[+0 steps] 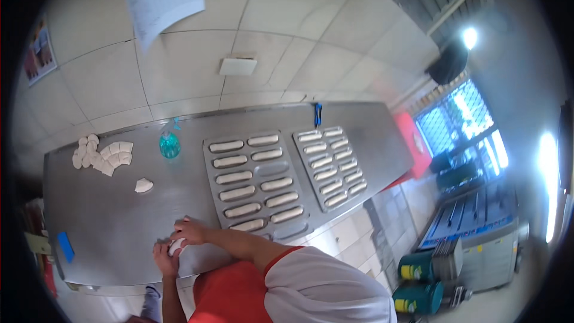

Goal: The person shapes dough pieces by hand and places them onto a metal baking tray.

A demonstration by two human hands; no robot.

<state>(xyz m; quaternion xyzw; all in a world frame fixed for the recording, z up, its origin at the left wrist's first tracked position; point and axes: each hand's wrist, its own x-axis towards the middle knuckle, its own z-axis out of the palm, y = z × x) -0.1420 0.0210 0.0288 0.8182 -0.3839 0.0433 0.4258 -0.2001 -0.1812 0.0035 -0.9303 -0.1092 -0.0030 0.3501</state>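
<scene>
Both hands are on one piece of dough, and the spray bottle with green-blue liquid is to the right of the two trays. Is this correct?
Not fully: the head view shows the spray bottle to the left of the two trays, not to the right. The rest is correct.

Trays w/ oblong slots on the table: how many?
2. The left tray is mid-table, its near edge partly behind the person's right forearm; the right tray is beside it. Any behind the body would be hidden.
</scene>
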